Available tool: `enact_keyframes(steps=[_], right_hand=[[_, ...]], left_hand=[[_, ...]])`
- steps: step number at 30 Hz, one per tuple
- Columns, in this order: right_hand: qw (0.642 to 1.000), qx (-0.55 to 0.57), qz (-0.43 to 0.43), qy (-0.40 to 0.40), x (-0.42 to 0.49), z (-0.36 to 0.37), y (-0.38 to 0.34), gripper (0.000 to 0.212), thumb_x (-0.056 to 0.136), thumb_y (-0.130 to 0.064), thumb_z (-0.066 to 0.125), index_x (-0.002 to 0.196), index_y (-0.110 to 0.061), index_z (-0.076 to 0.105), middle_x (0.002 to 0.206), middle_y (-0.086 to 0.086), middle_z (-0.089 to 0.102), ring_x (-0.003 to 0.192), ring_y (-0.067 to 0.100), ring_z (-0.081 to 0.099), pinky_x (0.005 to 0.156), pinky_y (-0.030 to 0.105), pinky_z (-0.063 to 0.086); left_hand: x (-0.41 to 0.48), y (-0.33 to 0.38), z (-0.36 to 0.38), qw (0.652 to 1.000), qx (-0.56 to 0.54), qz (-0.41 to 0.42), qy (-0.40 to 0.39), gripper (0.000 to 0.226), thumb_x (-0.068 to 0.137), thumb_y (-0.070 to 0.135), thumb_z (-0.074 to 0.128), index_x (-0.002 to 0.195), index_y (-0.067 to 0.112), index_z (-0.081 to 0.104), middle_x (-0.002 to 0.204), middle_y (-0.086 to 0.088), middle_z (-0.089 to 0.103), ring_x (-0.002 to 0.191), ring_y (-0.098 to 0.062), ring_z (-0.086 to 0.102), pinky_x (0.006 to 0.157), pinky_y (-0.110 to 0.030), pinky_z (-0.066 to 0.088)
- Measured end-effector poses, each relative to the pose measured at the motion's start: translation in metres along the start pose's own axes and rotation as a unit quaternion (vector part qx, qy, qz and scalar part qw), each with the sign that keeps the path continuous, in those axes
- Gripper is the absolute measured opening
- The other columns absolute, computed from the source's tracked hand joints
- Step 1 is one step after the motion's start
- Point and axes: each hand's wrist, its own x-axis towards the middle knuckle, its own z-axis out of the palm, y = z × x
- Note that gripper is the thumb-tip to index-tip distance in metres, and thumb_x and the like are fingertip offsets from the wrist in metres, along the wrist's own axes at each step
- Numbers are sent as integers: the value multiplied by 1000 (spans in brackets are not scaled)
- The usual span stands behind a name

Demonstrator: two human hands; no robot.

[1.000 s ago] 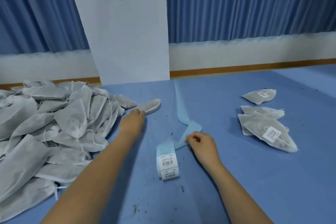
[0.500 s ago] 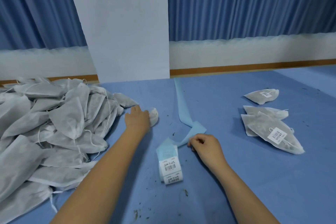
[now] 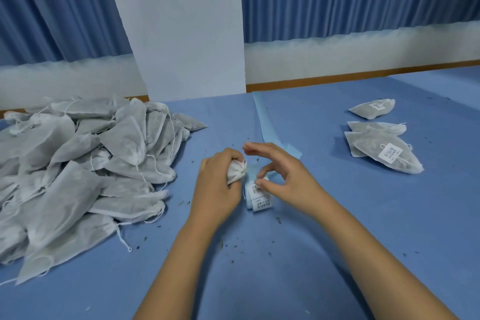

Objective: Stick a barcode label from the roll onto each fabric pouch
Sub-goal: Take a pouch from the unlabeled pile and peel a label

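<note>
My left hand (image 3: 217, 184) grips a white fabric pouch (image 3: 235, 172), its gathered drawstring end sticking out past my fingers. Just right of it lies the roll of barcode labels (image 3: 259, 199) on the blue table, two printed labels showing. My right hand (image 3: 281, 176) is over the roll, thumb and forefinger pinching at a label on its top; the other fingers are spread. A big heap of unlabelled pouches (image 3: 85, 166) lies at the left. Three labelled pouches (image 3: 384, 148) lie at the right.
A strip of pale blue backing paper (image 3: 267, 122) trails from the roll toward the white pillar (image 3: 181, 28) at the back. Blue curtains hang behind the table. Dark crumbs are scattered on the table surface (image 3: 285, 254).
My left hand picked a pouch from the heap's edge and brought it back beside the roll. My right hand moved from the backing strip onto the roll's top label.
</note>
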Motion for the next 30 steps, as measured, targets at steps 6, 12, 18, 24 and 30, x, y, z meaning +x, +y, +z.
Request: enact_keyframes(steps=[6, 12, 18, 24, 30], right_hand=[[998, 19, -5, 54, 1, 12, -6, 45, 75, 13, 65, 111, -13, 65, 101, 7, 63, 90, 18, 63, 82, 29, 51], [996, -4, -8, 91, -4, 11, -12, 15, 80, 3, 67, 75, -11, 66, 93, -1, 67, 89, 9, 64, 80, 19, 47], [988, -111, -5, 104, -8, 0, -13, 18, 84, -1, 66, 74, -15, 63, 75, -2, 65, 76, 6, 59, 74, 11, 42], [970, -172, -27, 167, -7, -8, -11, 13, 84, 2, 66, 77, -9, 66, 74, -1, 63, 76, 0, 54, 74, 7, 37], [952, -147, 11, 268, -8, -7, -14, 11, 83, 0, 67, 80, -10, 68, 76, 0, 60, 71, 11, 57, 72, 10, 40]], left_hand=[[-6, -1, -1, 995, 56, 61, -50, 14, 80, 38, 41, 87, 28, 47, 72, 23, 50, 78, -1, 47, 82, -14, 27], [-9, 1, -5, 996, 71, 40, -35, 28, 92, 52, 33, 86, 30, 48, 70, 21, 53, 84, -1, 37, 79, -18, 27], [-17, 6, -14, 999, 20, 26, -2, 11, 90, 40, 51, 90, 34, 60, 87, 30, 60, 91, -2, 49, 83, -7, 33], [-17, 5, -29, 998, -51, -17, -29, 17, 88, 29, 59, 74, 38, 58, 72, 16, 61, 66, -4, 54, 66, -20, 40], [-19, 7, -35, 981, -157, -80, -84, 18, 83, 27, 73, 67, 36, 73, 72, 10, 71, 72, -1, 63, 70, -9, 43]])
